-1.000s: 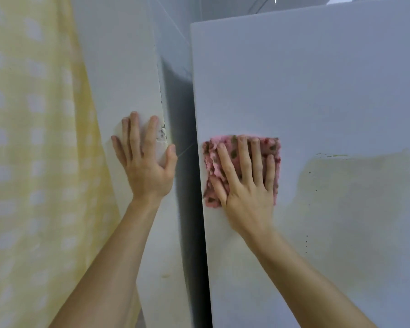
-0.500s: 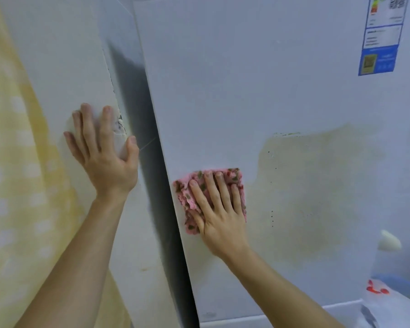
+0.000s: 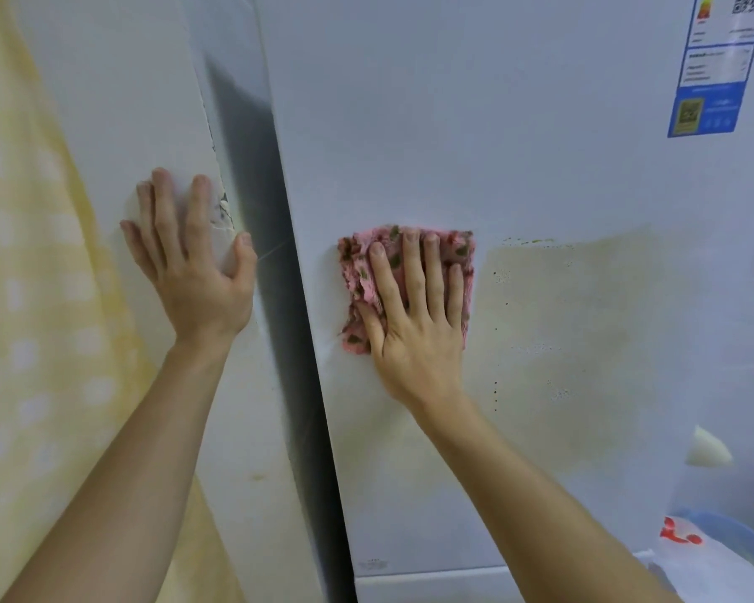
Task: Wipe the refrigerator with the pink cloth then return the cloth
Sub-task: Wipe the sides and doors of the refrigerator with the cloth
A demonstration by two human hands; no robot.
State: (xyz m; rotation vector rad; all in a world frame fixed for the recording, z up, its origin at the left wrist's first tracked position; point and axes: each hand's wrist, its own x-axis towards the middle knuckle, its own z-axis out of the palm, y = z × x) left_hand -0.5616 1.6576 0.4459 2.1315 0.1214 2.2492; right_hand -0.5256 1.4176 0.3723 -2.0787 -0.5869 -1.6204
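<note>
pressing the pink cloth (image 3: 410, 272) flat on the refrigerator (image 3: 475, 124) door near its left edge, the right hand (image 3: 414, 315) lies open, fingers spread. the left hand (image 3: 192, 263), open too, braces on the wall (image 3: 118, 102). firm overlapping strokes rightward should cover the yellowish stain (image 3: 584, 332).

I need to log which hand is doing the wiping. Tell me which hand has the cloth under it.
The right hand: it presses the pink cloth flat against the refrigerator. The left hand lies bare on the wall beside it.
</note>
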